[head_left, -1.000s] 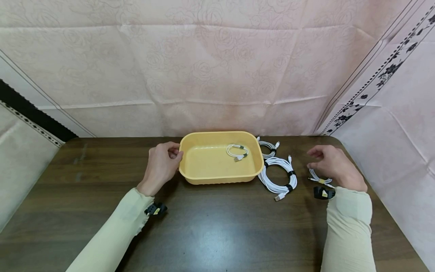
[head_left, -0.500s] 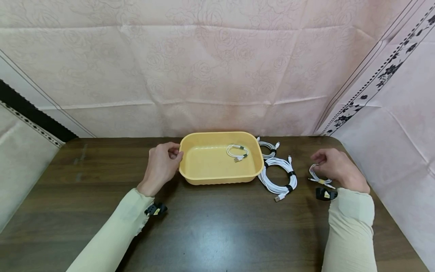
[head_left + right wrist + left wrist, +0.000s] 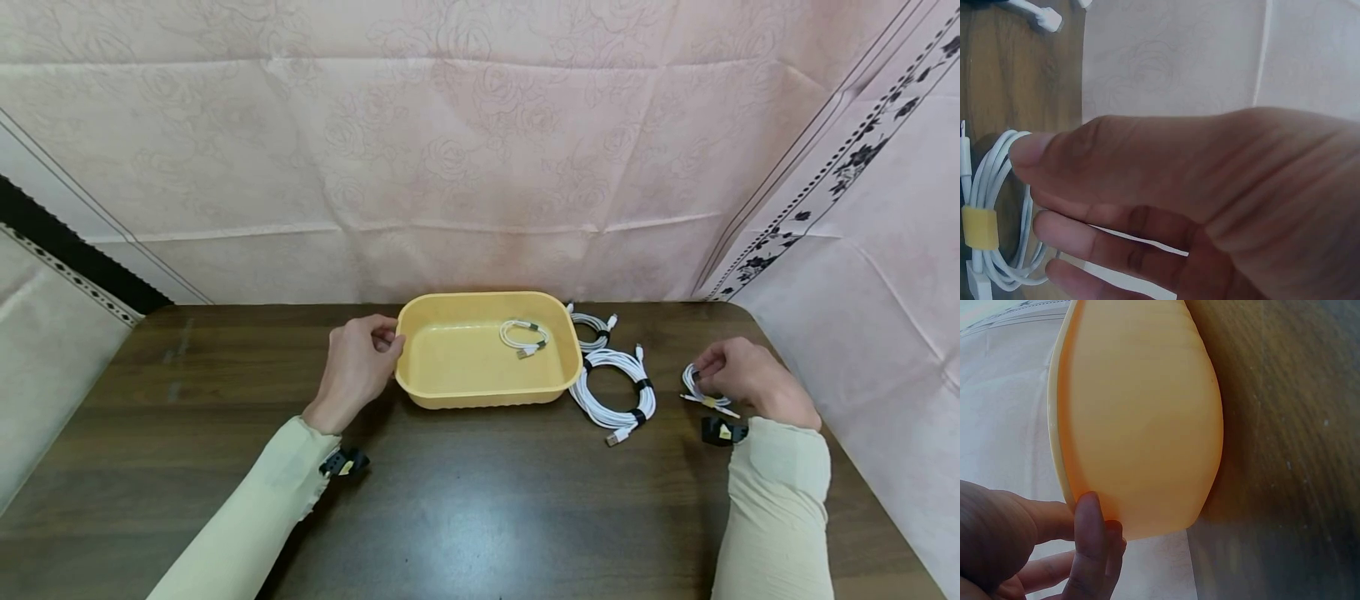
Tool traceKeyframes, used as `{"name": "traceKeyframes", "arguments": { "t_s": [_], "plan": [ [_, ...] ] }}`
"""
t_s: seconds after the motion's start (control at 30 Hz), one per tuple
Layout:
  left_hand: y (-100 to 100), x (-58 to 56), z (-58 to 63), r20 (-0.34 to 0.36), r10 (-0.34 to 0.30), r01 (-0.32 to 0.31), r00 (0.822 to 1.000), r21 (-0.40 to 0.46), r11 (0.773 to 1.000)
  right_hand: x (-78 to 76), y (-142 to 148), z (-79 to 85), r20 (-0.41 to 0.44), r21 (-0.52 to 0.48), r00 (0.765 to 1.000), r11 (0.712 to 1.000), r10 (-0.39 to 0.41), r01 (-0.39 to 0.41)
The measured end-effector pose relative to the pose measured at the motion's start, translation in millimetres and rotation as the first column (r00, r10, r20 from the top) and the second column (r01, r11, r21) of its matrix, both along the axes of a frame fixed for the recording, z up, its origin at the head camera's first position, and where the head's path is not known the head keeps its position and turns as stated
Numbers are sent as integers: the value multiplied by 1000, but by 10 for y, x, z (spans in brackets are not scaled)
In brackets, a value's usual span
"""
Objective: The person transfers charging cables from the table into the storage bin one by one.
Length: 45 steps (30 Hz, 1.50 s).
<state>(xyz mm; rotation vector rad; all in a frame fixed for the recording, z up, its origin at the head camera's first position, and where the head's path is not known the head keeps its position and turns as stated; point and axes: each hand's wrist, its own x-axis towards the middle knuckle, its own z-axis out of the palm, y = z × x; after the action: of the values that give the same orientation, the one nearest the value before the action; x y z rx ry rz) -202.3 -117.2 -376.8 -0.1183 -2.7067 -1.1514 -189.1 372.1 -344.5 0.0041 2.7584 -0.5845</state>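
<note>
My left hand [image 3: 356,367] pinches the left rim of a yellow plastic basket [image 3: 450,393]; in the left wrist view the thumb and fingers [image 3: 1089,537] lie on either side of that rim. A small coiled white USB cable [image 3: 527,343] lies inside it. At the right, my right hand [image 3: 750,379] pinches the upper part of another coiled white cable [image 3: 985,181], bound with a yellow band [image 3: 980,228]. This coil still lies on the table, partly hidden by the fingers.
Touching or close to the basket's right side are two more coiled cables, a large white one [image 3: 600,408] and a smaller one [image 3: 592,321] behind it. The brown wooden table [image 3: 480,500] ends at a pale patterned cloth [image 3: 465,167] behind and at the sides.
My right hand has moved slightly right and toward me, its fingertips coming down onto the yellow-banded cable. The left hand and the basket have stayed in place.
</note>
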Motion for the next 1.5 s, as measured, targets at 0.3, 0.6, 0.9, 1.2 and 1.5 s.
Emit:
{"name": "traceKeyframes", "arguments": {
  "t_s": [0.3, 0.6, 0.9, 1.2, 1.5],
  "plan": [
    [-7, 6, -8, 17, 3, -3, 1000, 2, 1000, 49, 3, -49, 84, -63, 994, 995, -73, 78],
    [-4, 6, -7, 37, 4, -4, 999, 1, 1000, 67, 12, -71, 97, -39, 992, 995, -83, 87],
    [-4, 3, 2, 47, 5, -5, 999, 5, 1000, 46, 23, -83, 102, -17, 991, 996, -88, 90],
    [-1, 3, 4, 43, 7, -7, 999, 1, 1000, 40, 24, -102, 110, -11, 990, 995, -92, 94],
    [1, 1, 9, 43, 7, -7, 999, 4, 1000, 30, 33, -108, 105, -2, 991, 997, -81, 82]
  ]
}}
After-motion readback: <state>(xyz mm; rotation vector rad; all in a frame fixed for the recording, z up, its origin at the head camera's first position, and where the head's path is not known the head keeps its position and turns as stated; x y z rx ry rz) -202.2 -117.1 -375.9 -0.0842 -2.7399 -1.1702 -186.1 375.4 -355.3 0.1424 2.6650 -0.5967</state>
